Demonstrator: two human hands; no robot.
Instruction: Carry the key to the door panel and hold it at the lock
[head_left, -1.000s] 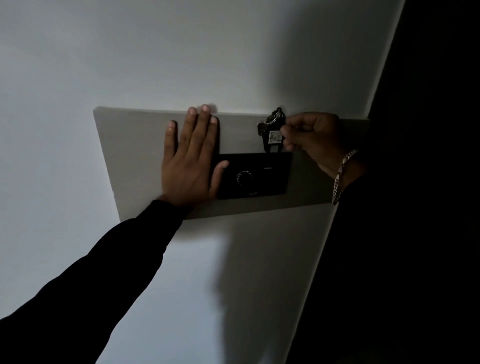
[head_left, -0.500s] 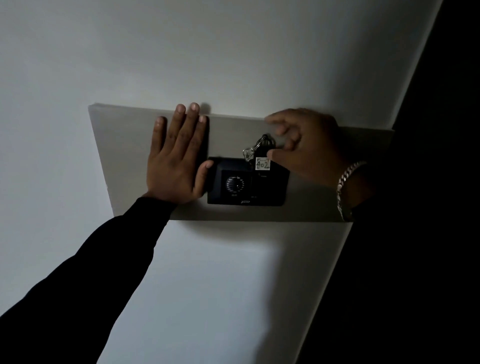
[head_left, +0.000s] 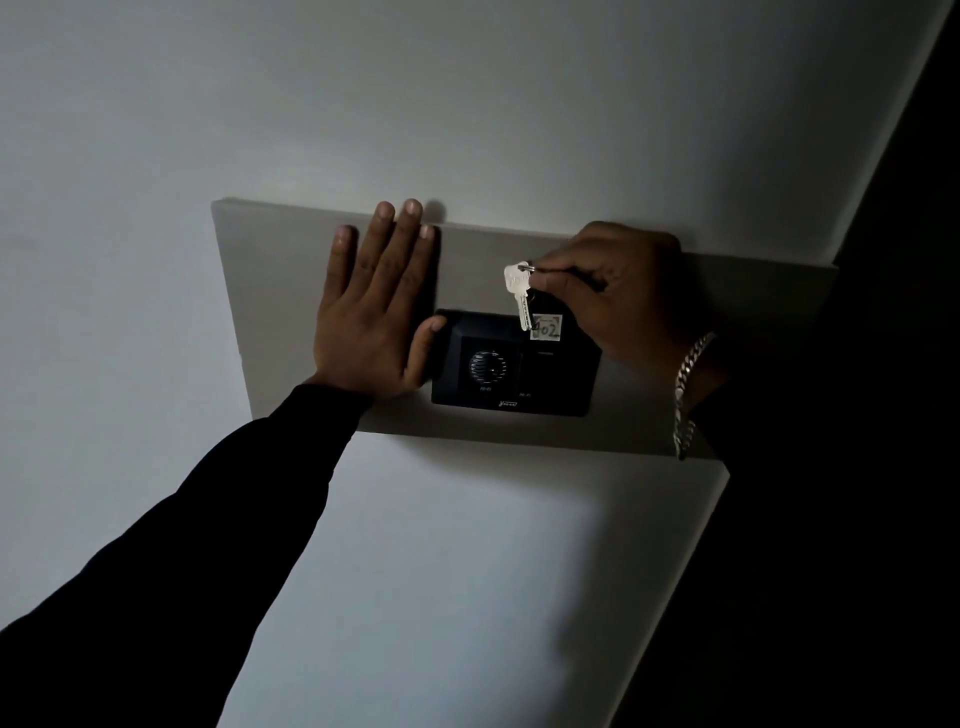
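The key (head_left: 521, 296) hangs in front of the door panel (head_left: 280, 291), its silver head uppermost and its blade pointing straight down, so its long axis runs top to bottom. The blade tip lies over the upper edge of the black lock (head_left: 514, 364), right of the lock's middle. A small paper tag (head_left: 546, 328) marked "402" dangles just beside the blade on its right, also over the top of the lock, and it covers part of the lock's face there.

My right hand (head_left: 618, 296) is closed on the key ring (head_left: 558, 270), thumb and forefinger pinched together, with the key dropping from the ring's left end. That hand sits above and to the right of the lock, and it hides the lock's upper right corner. A chain bracelet (head_left: 688, 384) circles my wrist right of the lock.

The lock's round grille (head_left: 487, 365) is left of the key tip, uncovered. My left hand (head_left: 374, 317) is spread flat against the panel just left of the lock, fingers pointing up, holding nothing; the thumb touches the lock's upper left corner. My dark sleeve (head_left: 208, 519) runs down and to the left from it.

Pale wall (head_left: 467, 93) surrounds the panel, and the space far right of the lock is too dark to read.
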